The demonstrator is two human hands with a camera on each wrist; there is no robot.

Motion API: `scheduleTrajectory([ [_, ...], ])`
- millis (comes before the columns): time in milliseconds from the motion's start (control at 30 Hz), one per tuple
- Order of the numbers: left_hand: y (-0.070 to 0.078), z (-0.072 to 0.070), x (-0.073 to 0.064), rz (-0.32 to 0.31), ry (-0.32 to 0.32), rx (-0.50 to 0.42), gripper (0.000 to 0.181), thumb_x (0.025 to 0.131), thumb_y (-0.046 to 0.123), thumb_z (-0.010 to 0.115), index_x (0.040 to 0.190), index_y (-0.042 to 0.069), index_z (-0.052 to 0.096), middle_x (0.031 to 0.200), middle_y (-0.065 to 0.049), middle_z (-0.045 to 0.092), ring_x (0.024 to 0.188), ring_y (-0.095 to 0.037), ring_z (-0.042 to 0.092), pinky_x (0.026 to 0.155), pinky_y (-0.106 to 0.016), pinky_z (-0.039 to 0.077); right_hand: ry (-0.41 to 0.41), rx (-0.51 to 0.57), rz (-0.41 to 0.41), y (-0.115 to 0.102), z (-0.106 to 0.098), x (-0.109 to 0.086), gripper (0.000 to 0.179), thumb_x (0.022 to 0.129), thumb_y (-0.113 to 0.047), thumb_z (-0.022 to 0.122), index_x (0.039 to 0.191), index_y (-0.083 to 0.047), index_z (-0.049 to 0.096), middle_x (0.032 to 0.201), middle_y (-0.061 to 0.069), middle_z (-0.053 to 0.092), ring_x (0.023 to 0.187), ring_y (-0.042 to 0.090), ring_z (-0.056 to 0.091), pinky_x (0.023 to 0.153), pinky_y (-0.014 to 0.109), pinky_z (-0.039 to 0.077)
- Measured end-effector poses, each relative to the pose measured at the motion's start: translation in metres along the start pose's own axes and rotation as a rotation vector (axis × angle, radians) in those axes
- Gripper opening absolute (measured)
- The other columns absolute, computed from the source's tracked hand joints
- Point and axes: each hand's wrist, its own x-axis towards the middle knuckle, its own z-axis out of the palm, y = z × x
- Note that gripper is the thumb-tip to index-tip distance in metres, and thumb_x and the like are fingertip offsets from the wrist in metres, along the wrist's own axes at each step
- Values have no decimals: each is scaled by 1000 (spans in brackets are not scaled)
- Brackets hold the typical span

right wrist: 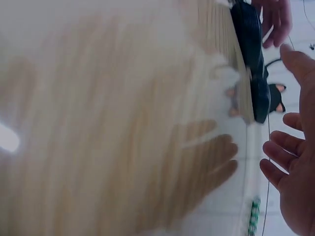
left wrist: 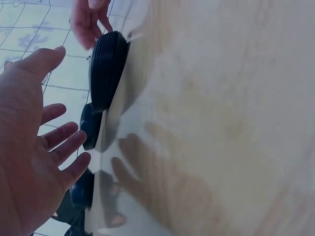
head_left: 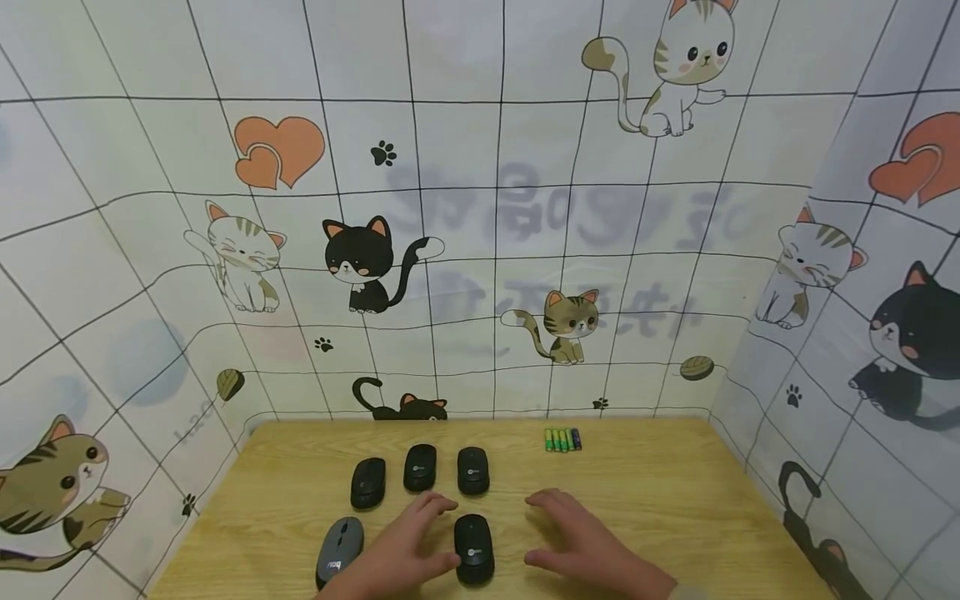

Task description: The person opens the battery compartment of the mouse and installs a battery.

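Observation:
A black computer mouse (head_left: 474, 550) lies on the wooden table between my two hands. My left hand (head_left: 408, 546) hovers at its left side, fingers spread and thumb tip right at its edge. On the other side my right hand (head_left: 581, 546) is held apart from the mouse, with thumb and fingers parted and nothing between them. In the left wrist view the left hand (left wrist: 39, 142) shows loosely bent, empty fingers beside the dark mouse (left wrist: 106, 71). The right wrist view likewise shows an empty right hand (right wrist: 295, 157) near the black mouse (right wrist: 248, 42).
Behind the hands stand three more black mice, at left (head_left: 368, 483), middle (head_left: 420, 467) and right (head_left: 473, 471). A grey mouse (head_left: 340, 552) lies left of my left wrist. Several batteries (head_left: 562, 440) form a row near the table's back edge. A cat-print sheet (head_left: 465, 208) surrounds the table (head_left: 660, 483).

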Motion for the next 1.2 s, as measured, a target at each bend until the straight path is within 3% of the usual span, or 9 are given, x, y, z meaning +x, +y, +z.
scheduleTrajectory([
  [67, 1, 5, 1, -8, -8, -15, 66, 97, 53, 84, 153, 27, 59, 149, 5, 53, 136, -24, 57, 112, -52, 54, -19, 58, -22, -6, 6, 4, 67, 98, -50, 84, 149, -12, 62, 147, 0, 63, 134, 24, 60, 112, 48, 55],
  [200, -1, 14, 3, 36, -3, -7, 69, 93, 52, 88, 152, 31, 59, 149, 6, 51, 138, -21, 56, 114, -45, 52, -41, 127, -59, -15, 18, 12, 64, 99, -47, 85, 149, -14, 62, 146, 1, 64, 134, 21, 60, 113, 43, 54],
  [300, -4, 20, 5, 74, 1, 13, 73, 91, 51, 91, 153, 32, 58, 151, 6, 50, 138, -19, 56, 115, -41, 52, -54, 168, -52, -20, 25, 18, 65, 98, -47, 86, 149, -16, 63, 146, 0, 63, 135, 21, 60, 114, 42, 53],
  [433, -6, 24, 8, 76, -17, 25, 77, 90, 49, 93, 155, 31, 57, 155, 3, 48, 140, -21, 55, 113, -41, 53, -95, 204, -27, -25, 31, 24, 65, 96, -49, 87, 149, -21, 63, 147, -1, 62, 136, 22, 59, 116, 42, 52],
  [700, -6, 28, 11, 77, -47, 38, 72, 88, 46, 95, 150, 34, 60, 155, 4, 49, 139, -20, 55, 113, -40, 54, -190, 234, 36, -27, 44, 34, 60, 94, -48, 89, 148, -36, 65, 151, -11, 56, 136, 14, 57, 114, 40, 54],
  [1200, -8, 31, 13, 66, -53, 4, 72, 85, 35, 97, 147, 34, 60, 150, 11, 50, 133, -8, 56, 112, -34, 54, -229, 291, 66, -31, 48, 39, 66, 89, -35, 96, 144, -35, 60, 149, -13, 58, 138, 9, 55, 118, 37, 50],
])
